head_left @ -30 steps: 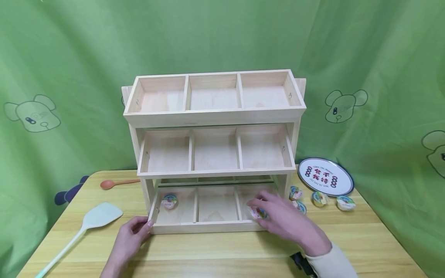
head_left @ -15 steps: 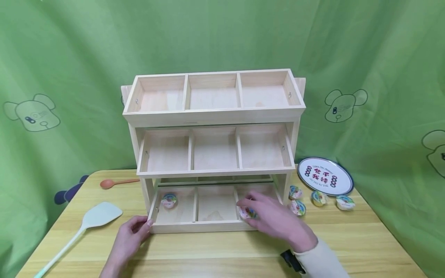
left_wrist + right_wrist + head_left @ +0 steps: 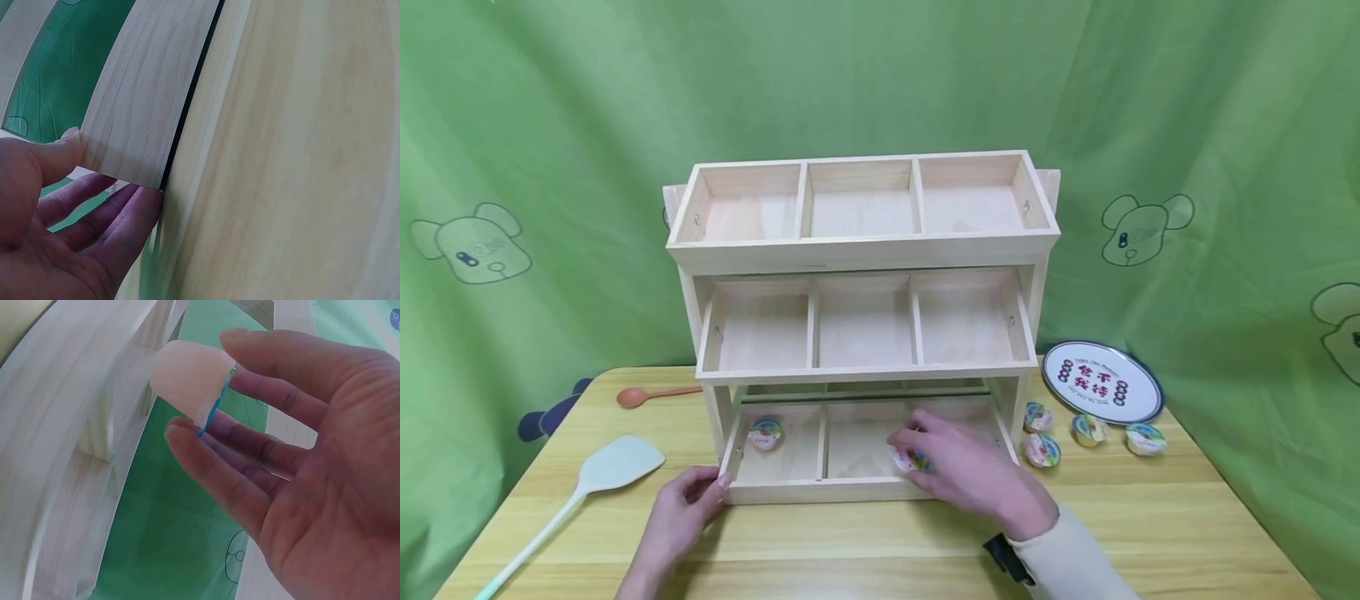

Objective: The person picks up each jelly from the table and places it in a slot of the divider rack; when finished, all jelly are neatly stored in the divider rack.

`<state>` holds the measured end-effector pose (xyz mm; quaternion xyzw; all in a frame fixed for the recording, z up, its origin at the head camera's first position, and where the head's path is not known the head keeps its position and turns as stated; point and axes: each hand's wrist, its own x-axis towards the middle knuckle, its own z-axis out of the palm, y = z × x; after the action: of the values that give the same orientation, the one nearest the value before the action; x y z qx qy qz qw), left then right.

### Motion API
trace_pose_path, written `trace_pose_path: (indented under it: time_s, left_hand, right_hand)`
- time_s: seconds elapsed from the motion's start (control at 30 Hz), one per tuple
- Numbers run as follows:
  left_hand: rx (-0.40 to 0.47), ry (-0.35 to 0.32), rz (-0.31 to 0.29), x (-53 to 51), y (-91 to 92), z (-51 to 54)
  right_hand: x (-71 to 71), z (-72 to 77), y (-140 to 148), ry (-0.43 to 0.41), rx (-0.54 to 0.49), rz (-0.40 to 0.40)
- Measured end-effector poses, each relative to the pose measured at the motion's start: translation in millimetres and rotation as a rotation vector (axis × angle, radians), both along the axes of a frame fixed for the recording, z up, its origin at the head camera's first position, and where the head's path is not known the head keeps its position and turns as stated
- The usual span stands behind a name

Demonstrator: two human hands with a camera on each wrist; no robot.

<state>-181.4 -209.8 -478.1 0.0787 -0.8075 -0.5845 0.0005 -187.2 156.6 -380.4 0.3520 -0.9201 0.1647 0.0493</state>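
Note:
A three-tier wooden rack (image 3: 865, 257) stands on the table, each tray split into three compartments. My left hand (image 3: 681, 508) grips the left front corner of the bottom tray (image 3: 820, 492); in the left wrist view the thumb and fingers lie around the end of its front board (image 3: 137, 94). Between thumb and fingers, my right hand (image 3: 966, 467) pinches a pink jelly cup (image 3: 187, 378) with a blue-edged lid. In the head view that jelly cup is over the bottom tray's middle compartment, near the right divider. Another jelly cup (image 3: 765, 434) sits in the left compartment.
Several jelly cups (image 3: 1088, 429) lie right of the rack, in front of a white oval plate (image 3: 1093, 400) with a blue rim. At left are a pale spatula (image 3: 617, 464) and a reddish spoon (image 3: 634, 397). A green curtain (image 3: 865, 75) hangs behind.
My right hand has carried the jelly cup leftward along the bottom tray, from the right compartment to the middle one. The left hand has stayed at the tray's corner.

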Motion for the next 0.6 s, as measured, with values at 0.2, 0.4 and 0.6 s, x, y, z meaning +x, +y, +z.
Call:
trace_pose_path:
  time_s: [0.2, 0.4, 0.6]
  left_hand:
    - [-0.012, 0.018, -0.002, 0.2, -1.5, 0.3]
    - [0.010, 0.014, 0.000, -0.1, -0.7, -0.3]
    - [0.019, 0.013, 0.002, -0.4, 0.2, -1.4]
  right_hand:
    - [-5.5, 2.4, -10.2, 0.018, 0.018, 0.023]
    - [-11.1, 0.8, -21.0, 0.017, 0.015, 0.051]
    - [-13.8, -0.1, -30.9, -0.006, 0.002, 0.074]
